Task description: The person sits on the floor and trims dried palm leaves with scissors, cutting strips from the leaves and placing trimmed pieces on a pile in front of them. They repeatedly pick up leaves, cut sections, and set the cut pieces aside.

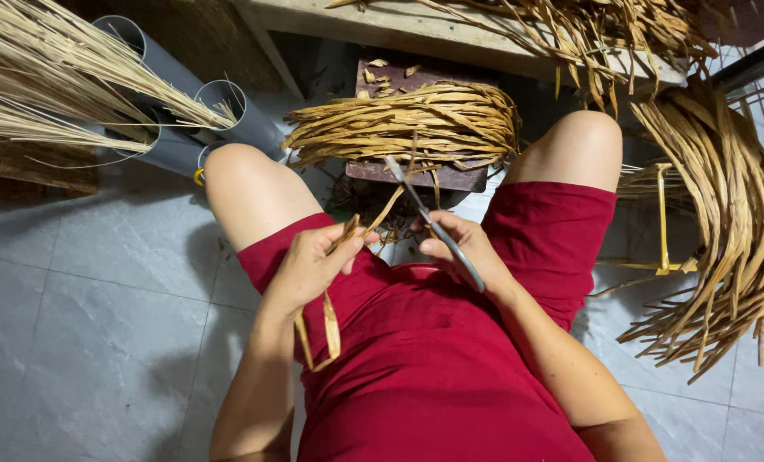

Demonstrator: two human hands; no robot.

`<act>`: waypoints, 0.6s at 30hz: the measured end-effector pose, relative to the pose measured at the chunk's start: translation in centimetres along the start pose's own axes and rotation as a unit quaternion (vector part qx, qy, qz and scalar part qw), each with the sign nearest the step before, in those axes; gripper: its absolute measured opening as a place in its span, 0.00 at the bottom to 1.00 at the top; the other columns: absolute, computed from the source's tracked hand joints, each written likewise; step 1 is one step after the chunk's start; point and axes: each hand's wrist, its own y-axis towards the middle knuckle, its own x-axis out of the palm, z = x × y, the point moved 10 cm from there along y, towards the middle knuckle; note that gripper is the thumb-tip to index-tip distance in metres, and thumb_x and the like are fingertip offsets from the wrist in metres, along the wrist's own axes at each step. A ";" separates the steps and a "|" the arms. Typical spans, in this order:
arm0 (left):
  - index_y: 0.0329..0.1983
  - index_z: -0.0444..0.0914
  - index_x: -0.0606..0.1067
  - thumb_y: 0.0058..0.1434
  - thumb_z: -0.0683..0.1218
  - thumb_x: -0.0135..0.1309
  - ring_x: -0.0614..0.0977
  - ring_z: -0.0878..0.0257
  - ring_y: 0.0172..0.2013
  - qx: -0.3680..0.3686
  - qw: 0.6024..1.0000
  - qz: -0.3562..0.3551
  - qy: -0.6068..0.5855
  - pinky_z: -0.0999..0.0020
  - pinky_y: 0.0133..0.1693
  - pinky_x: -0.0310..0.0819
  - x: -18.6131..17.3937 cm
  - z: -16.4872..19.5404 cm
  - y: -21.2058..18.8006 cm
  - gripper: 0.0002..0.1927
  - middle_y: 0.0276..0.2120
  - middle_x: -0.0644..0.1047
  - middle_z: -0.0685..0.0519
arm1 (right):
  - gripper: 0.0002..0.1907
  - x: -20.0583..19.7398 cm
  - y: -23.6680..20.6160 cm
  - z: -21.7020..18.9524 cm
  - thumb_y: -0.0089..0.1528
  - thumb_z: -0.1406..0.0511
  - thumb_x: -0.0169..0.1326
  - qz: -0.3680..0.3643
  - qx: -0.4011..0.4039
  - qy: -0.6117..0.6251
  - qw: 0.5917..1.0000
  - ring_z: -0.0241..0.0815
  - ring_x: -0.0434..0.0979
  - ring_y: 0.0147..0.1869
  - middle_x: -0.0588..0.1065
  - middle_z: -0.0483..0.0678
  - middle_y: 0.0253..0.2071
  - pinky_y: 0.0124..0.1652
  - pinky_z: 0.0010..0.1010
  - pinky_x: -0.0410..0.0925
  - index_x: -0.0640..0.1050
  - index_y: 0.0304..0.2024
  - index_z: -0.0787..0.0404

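**Scissors meet a dry leaf strip over the lap**

The left hand (313, 261) is pinched closed on a dried leaf strip (329, 329), thumb and fingers clamped around its middle. One end of the strip rises from the pinch toward the blades; the other end loops down and hangs loose below the wrist, against the red clothing (424, 359). The right hand (460, 248) is wrapped closed around the handles of a pair of scissors (424, 214), whose blades point up and away from the body, their tips level with the strip's raised end. Whether the blades are parted or together at the tip is hard to tell.

The strip looks light, thin and papery, flexible enough to droop under its own weight yet probably brittle along its length, so it likely splits if bent sharply. A hold close to the cutting point, as the pinch is now, seems the best way to keep the end steady.

Just beyond the knees, a bundle of similar strips (407, 124) lies on a dark wooden block (416, 175). A larger sheaf (732, 222) curves down at the right, pale straw stalks (48, 77) spread at upper left over grey pipes (228, 115), and the floor is grey tile (82, 299).
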 end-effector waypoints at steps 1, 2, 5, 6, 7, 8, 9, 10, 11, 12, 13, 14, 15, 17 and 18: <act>0.51 0.37 0.82 0.70 0.48 0.51 0.70 0.75 0.24 -0.002 0.999 0.010 0.045 0.77 0.27 0.64 -0.4 0.2 -0.3 0.15 0.21 0.72 0.61 | 0.17 0.1 -0.1 0.6 0.61 0.65 0.63 -0.004 0.016 0.006 1.000 0.26 0.61 0.19 0.70 0.38 0.23 0.19 0.19 0.54 0.79 0.52 0.62; 0.51 0.38 0.83 0.69 0.48 0.51 0.72 0.74 0.24 -0.005 0.996 0.021 0.091 0.76 0.27 0.65 -1.0 0.5 -0.7 0.15 0.20 0.73 0.59 | 0.16 0.4 -0.1 1.3 0.61 0.65 0.63 -0.009 0.033 0.013 0.999 0.25 0.60 0.17 0.70 0.38 0.22 0.18 0.19 0.53 0.79 0.51 0.61; 0.50 0.39 0.82 0.68 0.49 0.52 0.76 0.73 0.23 -0.013 0.982 0.043 0.183 0.73 0.26 0.69 -2.1 1.6 -1.4 0.14 0.19 0.76 0.56 | 0.13 0.8 0.0 2.3 0.62 0.64 0.63 -0.014 0.044 0.060 0.997 0.26 0.59 0.15 0.68 0.38 0.19 0.16 0.20 0.52 0.79 0.49 0.60; 0.49 0.39 0.81 0.67 0.49 0.52 0.77 0.72 0.23 -0.017 0.977 0.049 0.205 0.72 0.26 0.70 -2.4 2.0 -1.5 0.14 0.20 0.77 0.55 | 0.13 0.9 0.1 2.5 0.63 0.63 0.62 -0.014 0.042 0.080 0.996 0.26 0.59 0.15 0.67 0.39 0.18 0.15 0.21 0.52 0.79 0.48 0.60; 0.47 0.38 0.81 0.68 0.50 0.52 0.78 0.68 0.23 -0.037 0.969 0.045 0.241 0.69 0.27 0.71 -2.5 2.0 -1.6 0.14 0.21 0.78 0.53 | 0.13 0.4 0.2 3.0 0.63 0.62 0.62 0.012 0.054 0.088 0.995 0.27 0.60 0.15 0.68 0.39 0.19 0.15 0.22 0.53 0.79 0.49 0.60; 0.45 0.37 0.82 0.68 0.50 0.52 0.78 0.64 0.23 -0.056 0.959 0.040 0.276 0.66 0.28 0.71 -2.8 2.1 -1.6 0.13 0.22 0.78 0.51 | 0.14 -0.3 0.5 3.4 0.63 0.61 0.61 0.038 0.066 0.095 0.993 0.28 0.61 0.15 0.68 0.40 0.20 0.15 0.23 0.55 0.78 0.49 0.59; 0.43 0.37 0.82 0.69 0.51 0.52 0.79 0.60 0.22 -0.073 0.947 0.035 0.312 0.63 0.29 0.71 -2.9 2.3 -1.4 0.14 0.23 0.79 0.48 | 0.15 -1.1 0.7 3.7 0.63 0.60 0.60 0.065 0.077 0.102 0.990 0.29 0.62 0.16 0.69 0.41 0.21 0.15 0.24 0.56 0.78 0.49 0.59; 0.45 0.37 0.81 0.69 0.50 0.53 0.80 0.56 0.26 0.008 0.938 0.046 0.342 0.61 0.32 0.73 -2.6 4.4 -0.9 0.13 0.27 0.80 0.47 | 0.17 -1.8 0.8 4.3 0.63 0.58 0.59 0.093 0.098 0.123 0.983 0.30 0.62 0.16 0.69 0.41 0.21 0.15 0.24 0.56 0.77 0.50 0.59; 0.48 0.37 0.81 0.68 0.49 0.53 0.81 0.51 0.30 0.089 0.923 0.056 0.370 0.59 0.34 0.74 -2.4 6.6 -0.7 0.13 0.31 0.80 0.46 | 0.18 -2.4 0.8 4.9 0.63 0.57 0.57 0.120 0.119 0.143 0.975 0.30 0.63 0.17 0.68 0.41 0.21 0.16 0.24 0.57 0.75 0.51 0.58; 0.50 0.38 0.81 0.68 0.48 0.53 0.82 0.47 0.34 0.171 0.900 0.064 0.395 0.57 0.37 0.75 -1.9 8.7 -0.8 0.13 0.35 0.81 0.44 | 0.20 -3.2 0.7 5.6 0.63 0.55 0.56 0.148 0.139 0.164 0.965 0.31 0.63 0.18 0.68 0.41 0.22 0.16 0.25 0.58 0.74 0.52 0.58; 0.50 0.38 0.81 0.68 0.48 0.53 0.82 0.46 0.36 0.204 0.874 0.090 0.432 0.55 0.39 0.75 -2.1 10.2 -0.6 0.13 0.37 0.81 0.45 | 0.21 -3.6 0.9 5.5 0.63 0.55 0.57 0.157 0.122 0.191 0.961 0.31 0.64 0.19 0.68 0.42 0.23 0.18 0.25 0.59 0.74 0.53 0.60; 0.49 0.38 0.81 0.67 0.48 0.53 0.82 0.44 0.39 0.237 0.844 0.115 0.467 0.54 0.41 0.75 -2.2 11.8 -0.6 0.13 0.39 0.81 0.45 | 0.22 -4.1 1.2 5.5 0.64 0.55 0.57 0.166 0.104 0.218 0.956 0.32 0.64 0.21 0.69 0.43 0.25 0.20 0.25 0.60 0.73 0.54 0.62; 0.49 0.38 0.80 0.67 0.49 0.54 0.82 0.43 0.41 0.270 0.811 0.139 0.500 0.52 0.42 0.75 -2.1 13.4 -0.6 0.13 0.41 0.81 0.45 | 0.24 -4.6 1.3 5.5 0.65 0.55 0.57 0.176 0.087 0.246 0.949 0.32 0.65 0.22 0.70 0.44 0.26 0.21 0.25 0.61 0.73 0.56 0.63; 0.48 0.40 0.82 0.67 0.50 0.56 0.82 0.44 0.39 0.257 0.771 0.182 0.554 0.51 0.42 0.75 -2.9 15.8 -0.3 0.13 0.37 0.80 0.46 | 0.23 -5.4 1.3 5.9 0.65 0.54 0.56 0.190 0.073 0.248 0.947 0.32 0.65 0.22 0.70 0.43 0.26 0.22 0.25 0.61 0.73 0.55 0.63; 0.48 0.41 0.83 0.67 0.51 0.57 0.82 0.44 0.38 0.252 0.748 0.204 0.579 0.51 0.42 0.74 -3.1 17.2 -0.2 0.12 0.35 0.79 0.46 | 0.23 -5.8 1.4 6.1 0.65 0.54 0.56 0.196 0.066 0.249 0.946 0.32 0.65 0.22 0.70 0.43 0.26 0.23 0.24 0.62 0.73 0.55 0.63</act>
